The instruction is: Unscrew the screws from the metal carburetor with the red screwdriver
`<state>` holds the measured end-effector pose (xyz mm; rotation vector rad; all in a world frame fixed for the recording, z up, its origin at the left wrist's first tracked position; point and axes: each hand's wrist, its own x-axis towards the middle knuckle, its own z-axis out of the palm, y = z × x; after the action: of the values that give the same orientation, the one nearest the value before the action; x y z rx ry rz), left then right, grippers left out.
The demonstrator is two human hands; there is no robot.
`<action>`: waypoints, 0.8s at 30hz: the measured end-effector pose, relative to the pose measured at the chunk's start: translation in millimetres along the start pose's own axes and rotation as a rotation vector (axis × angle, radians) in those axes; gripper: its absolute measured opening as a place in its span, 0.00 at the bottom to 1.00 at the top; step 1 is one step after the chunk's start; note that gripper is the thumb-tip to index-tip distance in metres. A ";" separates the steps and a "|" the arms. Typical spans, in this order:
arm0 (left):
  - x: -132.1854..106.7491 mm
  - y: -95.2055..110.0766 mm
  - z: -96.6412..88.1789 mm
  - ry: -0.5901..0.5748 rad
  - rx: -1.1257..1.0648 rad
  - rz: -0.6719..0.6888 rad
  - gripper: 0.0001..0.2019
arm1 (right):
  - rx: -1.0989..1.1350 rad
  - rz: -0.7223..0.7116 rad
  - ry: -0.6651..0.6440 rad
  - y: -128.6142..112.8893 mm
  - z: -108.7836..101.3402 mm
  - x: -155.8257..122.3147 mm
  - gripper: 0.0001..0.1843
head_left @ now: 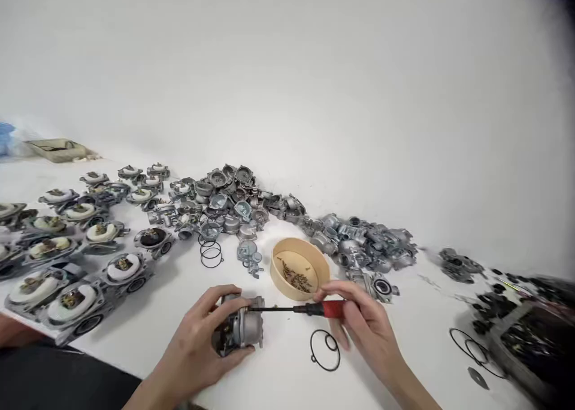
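A grey metal carburetor [250, 326] lies on its side at the front of the white table, and my left hand [204, 332] is closed around it. In my right hand [362, 320] is a screwdriver [332, 309] with a red and black handle. Its dark shaft runs level to the left, and the tip meets the upper edge of the carburetor; the exact contact is too small to make out. Just behind the shaft stands a round tan tub [282, 285] with many small screws [296, 278] inside. Black rubber rings [325, 350] lie below the screwdriver handle.
Rows of carburetor bodies with white floats [123, 267] fill the left side. Heaped metal bowls [224, 188] and carburetor bodies [372, 242] stretch along the back. A bin of dark parts [516, 344] stands at right, near more rubber rings [471, 350].
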<state>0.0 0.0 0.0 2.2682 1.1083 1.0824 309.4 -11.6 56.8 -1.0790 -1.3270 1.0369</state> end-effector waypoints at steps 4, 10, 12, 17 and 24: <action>2.7 1.9 -1.0 -0.013 0.003 0.002 0.29 | -0.107 -0.175 0.033 1.9 -3.5 0.0 0.10; 3.0 7.3 -3.3 -0.071 -0.034 -0.062 0.27 | -0.125 -0.115 0.028 -0.1 -1.9 2.3 0.12; 3.7 9.3 -4.5 -0.094 -0.053 -0.091 0.26 | -0.120 -0.148 0.019 0.9 -1.6 2.6 0.10; 6.7 11.3 -6.3 -0.132 -0.057 -0.143 0.26 | -0.076 -0.196 -0.098 11.1 -5.0 3.1 0.10; 8.2 10.0 -3.6 -0.112 0.007 -0.121 0.29 | -0.033 -0.194 -0.103 8.6 -5.4 -0.5 0.09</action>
<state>5.3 0.5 12.3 2.2062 1.1881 0.8951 315.2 -10.3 48.5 -0.9107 -1.5047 0.9380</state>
